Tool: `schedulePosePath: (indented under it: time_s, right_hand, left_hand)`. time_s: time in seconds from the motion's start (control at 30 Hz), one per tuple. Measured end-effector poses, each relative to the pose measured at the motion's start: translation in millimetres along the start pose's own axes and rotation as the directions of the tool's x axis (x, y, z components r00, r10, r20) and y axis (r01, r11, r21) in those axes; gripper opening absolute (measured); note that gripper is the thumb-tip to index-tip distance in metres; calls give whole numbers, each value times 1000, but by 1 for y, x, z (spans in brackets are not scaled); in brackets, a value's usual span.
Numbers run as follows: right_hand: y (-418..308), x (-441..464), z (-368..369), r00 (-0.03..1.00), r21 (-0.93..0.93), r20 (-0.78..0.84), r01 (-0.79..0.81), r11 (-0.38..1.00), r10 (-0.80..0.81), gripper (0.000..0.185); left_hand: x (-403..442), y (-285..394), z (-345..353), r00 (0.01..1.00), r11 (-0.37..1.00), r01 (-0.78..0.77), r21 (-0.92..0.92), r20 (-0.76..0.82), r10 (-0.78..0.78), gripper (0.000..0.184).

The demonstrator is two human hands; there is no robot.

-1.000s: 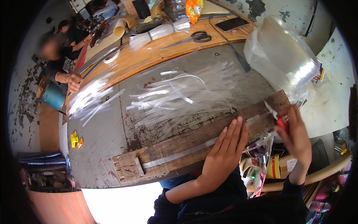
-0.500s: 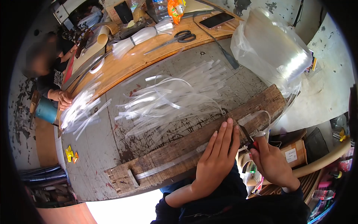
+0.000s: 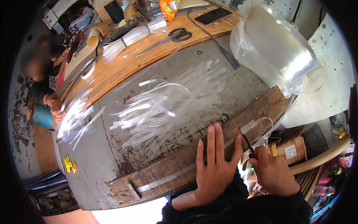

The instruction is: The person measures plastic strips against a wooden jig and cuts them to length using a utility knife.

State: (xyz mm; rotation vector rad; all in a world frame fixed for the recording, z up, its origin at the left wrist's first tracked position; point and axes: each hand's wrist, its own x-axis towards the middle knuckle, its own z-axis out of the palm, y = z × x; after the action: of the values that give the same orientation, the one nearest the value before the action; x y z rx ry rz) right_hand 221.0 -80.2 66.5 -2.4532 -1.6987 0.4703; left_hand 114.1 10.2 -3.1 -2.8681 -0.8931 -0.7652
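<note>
1. One clear strip (image 3: 164, 182) lies along the wooden board (image 3: 268, 106) at the near edge of the worktop (image 3: 89, 175).
2. Left hand (image 3: 217, 170): over it, grip spread apart. Right hand (image 3: 276, 171): grip clamped on a knife (image 3: 246, 142).
3. I have room between board and yellow packet (image 3: 68, 163).
4. Left hand covers some strip; knife handle mostly hidden.

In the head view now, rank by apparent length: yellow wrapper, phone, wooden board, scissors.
Largest to smallest, by length:
1. Wooden board, by far, though partly covered by the left hand and nearer the camera
2. Scissors
3. Phone
4. Yellow wrapper
</note>
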Motion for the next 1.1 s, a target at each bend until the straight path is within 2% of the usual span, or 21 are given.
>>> schedulePosePath:
  time_s: [0.03,0.23,0.3,0.63,0.7,0.73,0.8,0.83,0.87,0.93,0.97,1.0,1.03,1.07,1.1]
  right_hand:
    - [-1,1,0,1000,1,4,-9,1000,9,23]
    - [-2,5,-1,998,-9,55,-29,1000,30,24]
    - [-3,7,-2,999,37,42,-33,999,31,25]
    - [3,8,10,998,38,-12,-58,998,59,24]
    - [10,6,10,996,158,-87,-14,987,28,23]
    - [11,3,8,995,158,-97,5,987,10,23]
    - [9,-7,1,977,505,-9,-180,844,213,22]
    - [3,-9,-3,959,624,-69,-173,762,274,22]
    - [9,-11,6,954,698,-158,-76,712,256,25]
    - [13,-4,18,922,711,-298,43,702,246,28]
    - [13,3,22,926,709,-303,60,703,227,28]
    - [13,11,25,910,639,-375,115,760,177,29]
    - [11,15,25,889,563,-440,165,810,125,29]
    - [8,17,25,891,561,-441,176,809,112,29]
    - [4,18,25,906,598,-412,191,778,94,27]
  left_hand:
    - [0,0,2,999,999,37,20,-17,-37,29]
    - [4,0,5,999,999,22,40,-26,-21,22]
    - [5,-1,5,1000,999,17,44,-26,-16,22]
    - [3,0,6,996,999,18,48,-88,-14,19]
    - [-1,-1,7,995,999,-4,36,-103,8,21]
    - [-3,-1,8,994,1000,-20,14,-106,21,23]
    - [-8,-2,9,989,1000,-23,-1,-146,23,25]
    - [-10,-1,8,983,999,-42,-32,-181,36,28]
    - [-12,-1,5,982,1000,-24,-9,-185,22,28]
    - [-10,1,2,982,996,0,-87,-190,-17,28]
    - [-8,1,3,974,990,10,-144,-224,-43,28]
    - [-7,1,0,971,991,20,-132,-233,-50,28]
    - [-6,1,-4,973,978,19,-208,-223,-66,28]
    - [-6,0,-8,974,958,17,-285,-210,-80,27]
    - [-7,0,-6,973,961,23,-276,-215,-85,27]
